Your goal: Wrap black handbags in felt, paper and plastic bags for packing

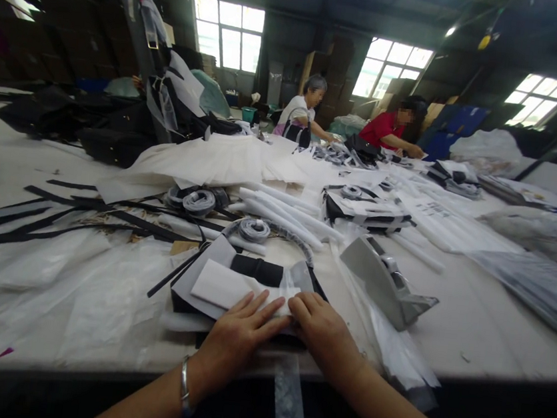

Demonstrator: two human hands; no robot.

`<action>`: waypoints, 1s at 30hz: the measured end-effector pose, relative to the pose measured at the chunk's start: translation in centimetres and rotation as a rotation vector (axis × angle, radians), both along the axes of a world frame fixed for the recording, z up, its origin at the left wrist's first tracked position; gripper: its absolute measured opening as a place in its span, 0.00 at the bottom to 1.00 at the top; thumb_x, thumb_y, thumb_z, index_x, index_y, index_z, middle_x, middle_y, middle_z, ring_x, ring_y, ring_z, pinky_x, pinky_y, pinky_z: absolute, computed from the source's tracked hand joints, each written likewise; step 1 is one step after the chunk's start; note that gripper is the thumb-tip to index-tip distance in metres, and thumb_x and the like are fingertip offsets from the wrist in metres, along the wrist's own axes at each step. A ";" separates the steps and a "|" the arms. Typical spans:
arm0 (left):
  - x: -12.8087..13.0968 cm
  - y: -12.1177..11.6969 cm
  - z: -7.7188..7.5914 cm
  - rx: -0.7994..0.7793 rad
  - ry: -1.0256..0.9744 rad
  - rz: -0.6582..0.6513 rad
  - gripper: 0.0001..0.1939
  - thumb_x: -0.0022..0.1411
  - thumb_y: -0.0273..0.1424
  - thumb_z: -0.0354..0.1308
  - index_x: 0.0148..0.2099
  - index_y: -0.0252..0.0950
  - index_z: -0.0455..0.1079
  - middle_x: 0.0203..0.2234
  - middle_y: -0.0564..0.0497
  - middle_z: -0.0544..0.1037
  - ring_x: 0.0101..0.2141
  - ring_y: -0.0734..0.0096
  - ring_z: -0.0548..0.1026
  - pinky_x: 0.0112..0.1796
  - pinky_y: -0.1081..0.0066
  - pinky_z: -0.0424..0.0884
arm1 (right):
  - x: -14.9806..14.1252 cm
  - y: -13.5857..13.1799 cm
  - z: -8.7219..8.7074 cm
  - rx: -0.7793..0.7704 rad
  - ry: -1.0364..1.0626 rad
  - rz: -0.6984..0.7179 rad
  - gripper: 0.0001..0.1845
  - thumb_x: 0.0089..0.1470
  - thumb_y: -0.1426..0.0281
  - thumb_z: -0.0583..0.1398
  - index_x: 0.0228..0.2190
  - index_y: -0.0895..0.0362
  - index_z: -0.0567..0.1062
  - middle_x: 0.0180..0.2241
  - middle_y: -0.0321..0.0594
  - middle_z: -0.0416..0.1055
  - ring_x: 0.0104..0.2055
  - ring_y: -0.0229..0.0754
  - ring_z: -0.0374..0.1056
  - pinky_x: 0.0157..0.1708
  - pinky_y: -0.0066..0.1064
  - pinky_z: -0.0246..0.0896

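Note:
A black handbag (256, 269) lies in front of me at the table's near edge, partly covered by white wrapping sheets (229, 287). My left hand (239, 329) rests flat on the white sheet, its fingers stretched out. Beside it, my right hand (319, 318) has its fingers curled and pressed together on a clear plastic strip (292, 279) that crosses the bag. The right fingertips are partly hidden. Below the table edge hangs another length of clear strip (291, 401). A wrapped coiled strap (254, 230) sits just behind the bag.
A grey folded piece (375, 280) stands on the right, near another wrapped black bag (363, 209). Black straps (55, 224) and plastic bags (112, 297) lie at left. White rolled tubes (282, 216) and a paper stack (203, 160) lie behind. Two people (297, 114) work across the table.

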State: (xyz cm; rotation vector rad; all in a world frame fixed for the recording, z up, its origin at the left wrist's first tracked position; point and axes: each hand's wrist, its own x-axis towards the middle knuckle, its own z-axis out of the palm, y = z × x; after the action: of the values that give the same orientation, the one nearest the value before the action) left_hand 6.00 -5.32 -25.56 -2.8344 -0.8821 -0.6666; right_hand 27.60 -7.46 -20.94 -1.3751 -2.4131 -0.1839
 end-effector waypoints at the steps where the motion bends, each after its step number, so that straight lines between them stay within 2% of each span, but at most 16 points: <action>1: -0.1 0.1 0.0 0.023 0.007 -0.011 0.28 0.69 0.25 0.55 0.67 0.51 0.58 0.66 0.52 0.62 0.63 0.54 0.63 0.59 0.52 0.66 | 0.1 0.0 -0.2 0.001 0.017 -0.007 0.10 0.54 0.81 0.61 0.33 0.54 0.68 0.34 0.39 0.70 0.36 0.45 0.66 0.36 0.34 0.64; 4: -0.3 0.2 0.0 0.087 0.031 -0.056 0.31 0.67 0.32 0.60 0.68 0.55 0.56 0.66 0.49 0.62 0.62 0.50 0.64 0.58 0.50 0.67 | 0.5 -0.1 -0.7 0.006 0.077 -0.008 0.14 0.50 0.82 0.64 0.33 0.54 0.67 0.35 0.39 0.71 0.37 0.45 0.67 0.36 0.33 0.64; 6: -0.3 0.3 -0.3 0.123 0.018 -0.066 0.28 0.67 0.33 0.59 0.66 0.55 0.60 0.66 0.49 0.62 0.62 0.50 0.64 0.58 0.50 0.67 | 0.8 -0.1 -0.9 0.007 0.119 0.009 0.15 0.49 0.83 0.64 0.34 0.54 0.67 0.36 0.39 0.71 0.38 0.45 0.67 0.37 0.33 0.65; 9: -0.3 0.3 -0.6 0.153 -0.008 -0.057 0.20 0.70 0.31 0.56 0.61 0.54 0.67 0.66 0.51 0.62 0.63 0.53 0.64 0.58 0.51 0.67 | 1.5 -0.2 -1.2 -0.004 0.174 0.058 0.14 0.51 0.82 0.63 0.35 0.54 0.68 0.37 0.39 0.72 0.40 0.44 0.68 0.40 0.33 0.66; 14: -0.1 0.1 -0.5 0.153 -0.013 -0.060 0.17 0.70 0.32 0.55 0.59 0.50 0.70 0.66 0.50 0.62 0.62 0.50 0.65 0.57 0.50 0.69 | 2.6 -0.7 -0.9 -0.083 0.220 0.152 0.18 0.51 0.77 0.66 0.42 0.54 0.69 0.45 0.41 0.73 0.47 0.43 0.68 0.47 0.33 0.67; 18: -0.2 0.2 -0.4 0.172 -0.023 -0.065 0.15 0.70 0.32 0.55 0.57 0.51 0.71 0.66 0.50 0.62 0.62 0.51 0.65 0.57 0.51 0.69 | 2.5 -0.9 -0.5 -0.160 0.234 0.118 0.18 0.52 0.80 0.63 0.43 0.54 0.69 0.46 0.41 0.72 0.47 0.45 0.68 0.48 0.35 0.66; 21: -0.3 0.5 -0.5 0.212 -0.052 -0.089 0.18 0.70 0.33 0.56 0.59 0.53 0.69 0.65 0.48 0.63 0.62 0.51 0.65 0.56 0.52 0.69 | 2.1 -0.7 -0.2 -0.175 0.235 0.091 0.20 0.47 0.85 0.60 0.40 0.53 0.69 0.42 0.38 0.72 0.45 0.44 0.68 0.45 0.33 0.66; 24: -0.4 0.7 -0.5 0.237 -0.058 -0.094 0.22 0.71 0.32 0.54 0.65 0.54 0.62 0.65 0.48 0.63 0.61 0.53 0.66 0.56 0.54 0.70 | 1.6 -0.5 -0.2 -0.167 0.238 0.060 0.22 0.42 0.86 0.58 0.37 0.52 0.68 0.40 0.37 0.71 0.43 0.44 0.67 0.41 0.32 0.66; 28: -0.3 0.7 -0.2 0.235 -0.015 -0.069 0.26 0.73 0.23 0.42 0.69 0.43 0.56 0.63 0.50 0.66 0.60 0.58 0.68 0.56 0.56 0.70 | 0.7 -0.6 -1.2 -0.103 0.266 -0.003 0.22 0.39 0.87 0.56 0.34 0.53 0.68 0.39 0.39 0.70 0.41 0.47 0.66 0.41 0.37 0.67; 30: -0.2 0.6 -0.1 0.238 0.008 -0.049 0.27 0.73 0.22 0.39 0.69 0.42 0.54 0.63 0.51 0.67 0.60 0.58 0.68 0.55 0.56 0.71 | 0.5 -0.7 -1.8 -0.073 0.294 -0.026 0.22 0.39 0.88 0.55 0.35 0.54 0.69 0.39 0.41 0.71 0.41 0.48 0.66 0.42 0.39 0.68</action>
State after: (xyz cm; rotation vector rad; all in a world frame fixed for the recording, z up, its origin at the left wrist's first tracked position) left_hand 5.85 -4.76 -25.69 -2.6513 -0.6827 -0.7140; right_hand 28.11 -8.15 -22.70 -1.3591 -2.1782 0.0952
